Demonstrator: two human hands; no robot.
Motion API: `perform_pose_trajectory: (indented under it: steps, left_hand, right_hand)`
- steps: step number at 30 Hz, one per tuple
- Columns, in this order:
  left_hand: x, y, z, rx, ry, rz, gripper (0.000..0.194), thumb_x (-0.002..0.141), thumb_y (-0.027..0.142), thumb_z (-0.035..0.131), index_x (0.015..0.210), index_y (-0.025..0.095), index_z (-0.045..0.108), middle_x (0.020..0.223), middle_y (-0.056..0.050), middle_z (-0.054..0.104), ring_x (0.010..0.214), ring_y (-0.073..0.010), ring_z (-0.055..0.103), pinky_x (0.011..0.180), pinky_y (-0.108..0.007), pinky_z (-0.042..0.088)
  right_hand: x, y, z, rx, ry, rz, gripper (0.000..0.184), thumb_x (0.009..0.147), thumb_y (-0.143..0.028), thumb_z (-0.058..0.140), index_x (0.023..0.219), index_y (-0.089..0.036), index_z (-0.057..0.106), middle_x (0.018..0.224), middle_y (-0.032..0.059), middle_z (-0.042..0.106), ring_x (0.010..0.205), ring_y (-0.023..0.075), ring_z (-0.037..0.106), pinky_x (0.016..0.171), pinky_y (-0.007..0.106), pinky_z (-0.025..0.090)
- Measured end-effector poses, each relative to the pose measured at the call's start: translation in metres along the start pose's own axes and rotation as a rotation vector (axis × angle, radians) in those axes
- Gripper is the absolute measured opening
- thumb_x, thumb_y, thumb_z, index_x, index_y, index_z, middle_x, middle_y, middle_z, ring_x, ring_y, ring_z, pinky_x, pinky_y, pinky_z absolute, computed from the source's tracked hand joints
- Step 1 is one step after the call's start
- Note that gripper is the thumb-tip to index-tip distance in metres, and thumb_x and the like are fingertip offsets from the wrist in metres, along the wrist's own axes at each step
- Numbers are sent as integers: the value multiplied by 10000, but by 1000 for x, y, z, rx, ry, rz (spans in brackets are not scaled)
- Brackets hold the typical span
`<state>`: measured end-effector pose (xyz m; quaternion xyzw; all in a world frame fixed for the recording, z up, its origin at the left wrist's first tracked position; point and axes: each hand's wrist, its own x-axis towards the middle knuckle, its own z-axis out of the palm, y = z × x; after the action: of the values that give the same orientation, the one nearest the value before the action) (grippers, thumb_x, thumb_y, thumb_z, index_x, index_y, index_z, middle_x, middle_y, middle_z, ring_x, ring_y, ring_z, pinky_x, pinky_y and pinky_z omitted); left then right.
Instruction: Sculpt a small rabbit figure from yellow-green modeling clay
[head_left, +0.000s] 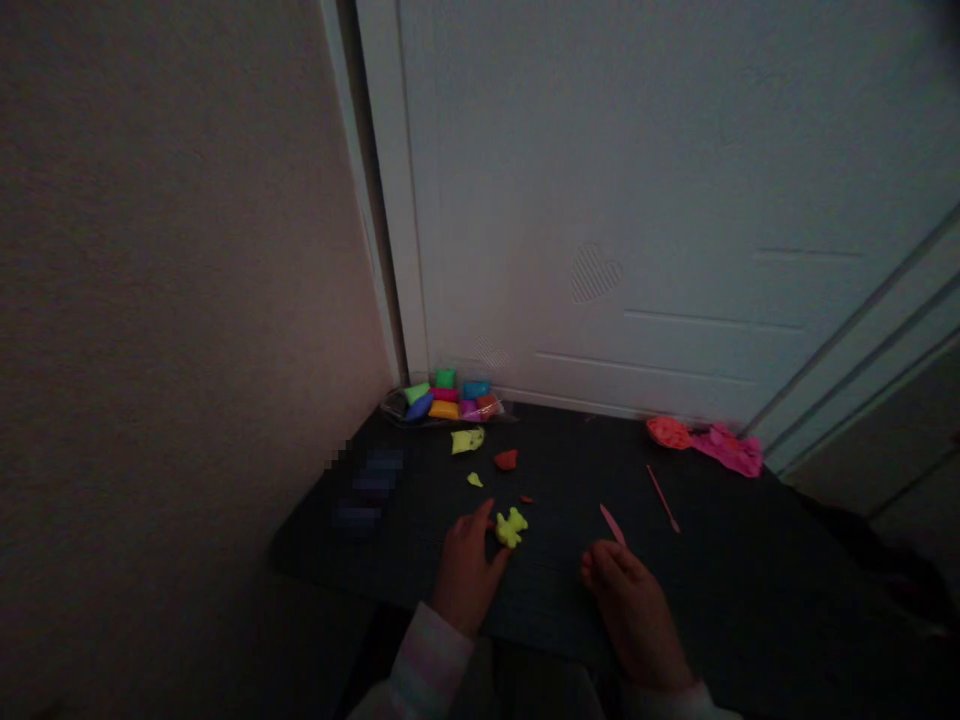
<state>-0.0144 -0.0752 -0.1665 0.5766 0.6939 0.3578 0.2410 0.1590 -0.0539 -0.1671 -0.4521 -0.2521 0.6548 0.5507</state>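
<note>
My left hand [470,570] curves its thumb and fingers around a small yellow clay figure [511,528] with stubby limbs, shaped like a bear, on the dark table. To its right, my right hand [628,600] is closed, thumb and fingertips pressed together; anything between them is too small or hidden to make out. A pink plastic clay knife [612,523] points away just beyond this hand, its near end hidden by the knuckles. Ahead of the figure are a small red clay bit [526,499], a red clay lump or packet [506,460] and a yellow scrap [475,480].
Along the back edge by the white door [525,200] lies a clear bag of coloured clay packets [444,409]. An opened yellow packet [467,440] is nearer. Rightward are a thin pink tool [664,499], an orange-pink crumpled piece [669,433] and a pink one [727,450]. A wall [187,300] bounds the left.
</note>
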Motion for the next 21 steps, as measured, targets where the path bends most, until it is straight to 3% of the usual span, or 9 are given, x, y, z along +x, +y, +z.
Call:
perform_pose_trajectory:
  steps: [3,5,8,12,17,21]
  left_hand:
    - [-1,-6,-16,68,1,67,536,708,144,475,1240,124,408,1071,-89,578,1040,-193,480,941,-344,342]
    - [4,-13,-38,153,71,105,478,751,114,384,1227,137,418,1106,-84,575,1067,-185,465,949,-351,326]
    - [23,-28,-80,343,196,12,511,734,59,335,1235,138,400,1140,-76,579,1090,-201,447,937,-374,314]
    - [57,-50,-124,433,225,-134,532,714,53,334,1225,181,413,1158,-66,583,1123,-253,434,934,-461,279]
    - [80,-72,-136,420,174,-194,542,656,29,371,1155,212,475,1017,-34,663,1066,-241,510,910,-449,318]
    - [82,-78,-141,386,217,-198,462,710,89,359,1152,158,476,1093,-102,621,1076,-259,510,918,-458,325]
  right_hand:
    - [-1,-2,1,-3,27,48,383,382,-356,821,616,-136,612,554,-28,600,528,72,532,503,153,453]
    - [-2,-4,2,-7,45,79,412,348,-360,828,619,-138,612,558,-32,600,541,72,534,520,150,460]
    - [-3,-5,2,-32,39,98,421,361,-380,821,638,-141,612,560,-34,598,539,68,527,522,148,458]
    - [-4,-6,2,-70,50,105,429,350,-399,816,616,-136,606,543,-32,592,520,69,521,501,150,453]
    - [1,-6,-1,-10,74,157,416,260,-330,838,562,-141,624,526,-17,618,514,87,554,500,159,481]
    - [6,-3,-4,33,103,181,385,250,-294,842,551,-156,646,533,-5,635,513,106,578,499,176,505]
